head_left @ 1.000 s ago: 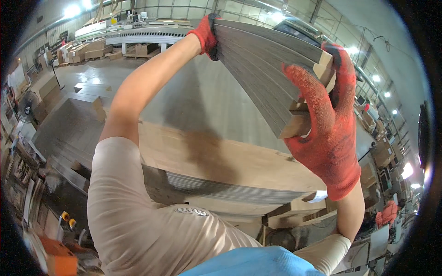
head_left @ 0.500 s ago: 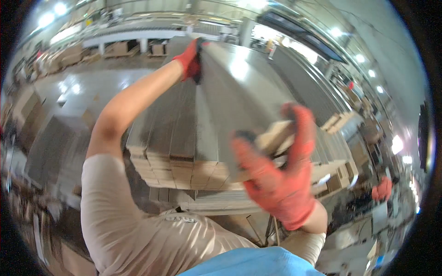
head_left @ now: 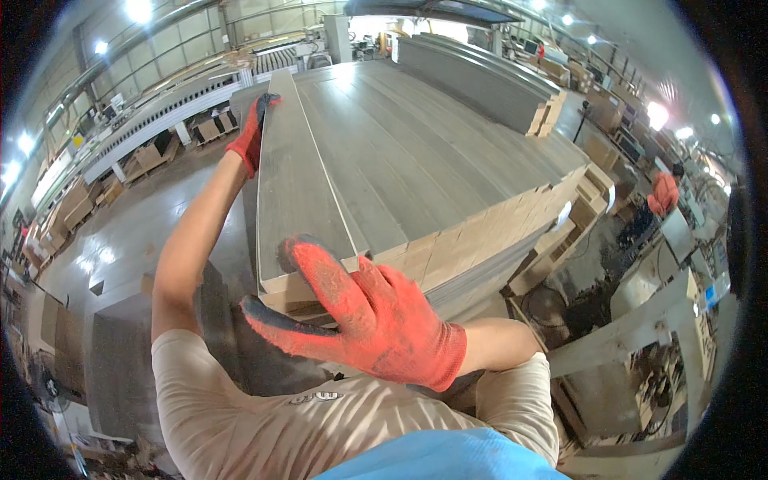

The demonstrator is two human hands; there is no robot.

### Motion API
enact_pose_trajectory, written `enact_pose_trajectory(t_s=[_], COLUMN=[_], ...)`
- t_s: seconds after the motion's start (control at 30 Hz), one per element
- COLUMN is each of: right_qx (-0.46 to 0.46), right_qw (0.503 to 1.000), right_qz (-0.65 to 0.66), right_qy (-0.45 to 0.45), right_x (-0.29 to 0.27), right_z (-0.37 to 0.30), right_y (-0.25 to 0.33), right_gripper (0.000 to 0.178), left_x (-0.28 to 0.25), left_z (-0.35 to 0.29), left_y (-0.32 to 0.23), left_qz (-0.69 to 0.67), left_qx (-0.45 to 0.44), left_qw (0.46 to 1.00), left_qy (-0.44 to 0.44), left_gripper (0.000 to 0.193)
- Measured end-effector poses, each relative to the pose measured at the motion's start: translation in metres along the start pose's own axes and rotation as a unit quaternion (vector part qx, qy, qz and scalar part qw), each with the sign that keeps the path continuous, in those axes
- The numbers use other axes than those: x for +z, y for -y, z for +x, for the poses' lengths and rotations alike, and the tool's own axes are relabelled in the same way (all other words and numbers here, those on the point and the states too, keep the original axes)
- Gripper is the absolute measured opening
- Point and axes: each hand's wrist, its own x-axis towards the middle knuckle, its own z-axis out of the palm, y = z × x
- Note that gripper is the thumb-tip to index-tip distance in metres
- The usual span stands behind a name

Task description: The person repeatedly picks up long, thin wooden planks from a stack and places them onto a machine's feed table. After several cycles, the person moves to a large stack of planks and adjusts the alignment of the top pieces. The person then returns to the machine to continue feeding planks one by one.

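A long grey plank (head_left: 292, 184) with pale wooden ends lies along the left edge of a broad stack of similar planks (head_left: 416, 160). At its far left side, my left hand (head_left: 254, 138), in a red glove with dark fingertips, has its fingers hooked over the plank's edge. My right hand (head_left: 380, 320), in a matching glove, is in front of the plank's near end. Its thumb and forefinger are spread wide, the forefinger by the top corner and the thumb lower down. Whether the other fingers touch the stack is hidden.
A taller pile of grey planks (head_left: 472, 80) stands on the stack's far right part. Behind on the left runs a long conveyor (head_left: 176, 116). A grey block-like stack (head_left: 120, 368) is on the floor at left. Another person's red-gloved hand (head_left: 662, 194) shows at right.
The view has turned right. The plank, earlier tilted between my hands, now lies at the stack's left edge. My right hand has moved left and its grip has opened.
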Motion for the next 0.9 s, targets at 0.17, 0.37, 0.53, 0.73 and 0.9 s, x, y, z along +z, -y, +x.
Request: enact_pose_trajectory(t_s=[0.17, 0.37, 0.53, 0.73, 0.9], right_qx=[0.006, 0.039, 0.029, 0.064, 0.043], right_qw=[1.0, 0.998, 0.996, 0.993, 0.992], right_qz=[-0.013, -0.012, -0.046, -0.084, -0.087], right_qy=[0.002, 0.046, 0.074, 0.055, 0.077], right_x=[0.017, 0.034, 0.043, 0.048, 0.043], right_z=[0.022, 0.018, 0.003, 0.001, 0.008], right_y=[0.046, 0.095, 0.111, 0.124, 0.122], right_gripper=[0.062, 0.063, 0.058, 0.069, 0.067], left_x=[-0.023, -0.041, -0.037, -0.034, -0.03], left_z=[-0.011, -0.036, -0.05, -0.053, -0.036], left_y=[0.0, 0.013, 0.023, 0.029, 0.041], left_qz=[-0.006, 0.008, -0.118, -0.122, -0.131], left_qx=[0.009, 0.02, -0.044, -0.002, 0.005], left_qw=[1.0, 1.0, 0.992, 0.99, 0.989], left_qy=[0.011, -0.003, 0.023, 0.075, 0.067], left_gripper=[0.046, 0.044, 0.038, 0.035, 0.04])
